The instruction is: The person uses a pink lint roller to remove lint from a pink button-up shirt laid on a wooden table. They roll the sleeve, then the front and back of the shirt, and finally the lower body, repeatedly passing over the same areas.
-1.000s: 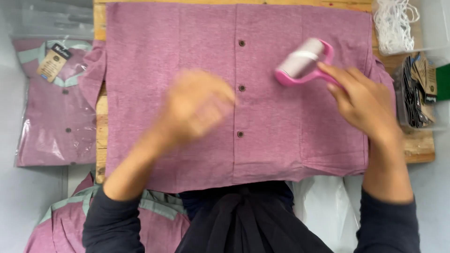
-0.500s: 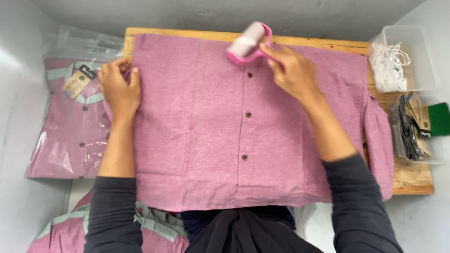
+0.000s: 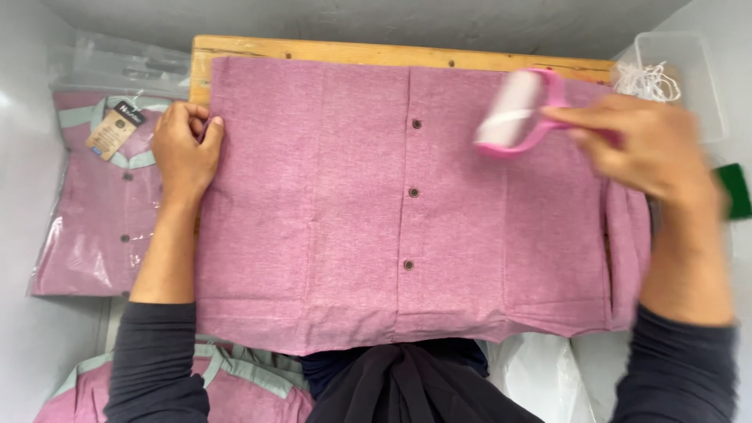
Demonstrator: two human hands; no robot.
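Under the right hand [image 3: 654,153], clamped on its pink handle, a lint roller [image 3: 517,110] rests on the pink shirt [image 3: 352,211] spread over the worktop [image 3: 313,51]. Opposite, the left hand [image 3: 184,153] grips the shirt's edge. Rolling seems underway; further strokes likely call for taut cloth.

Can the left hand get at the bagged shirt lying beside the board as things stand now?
Probably yes. The left hand grips the pink shirt's left edge, right beside the bagged shirt, and nothing lies between them.
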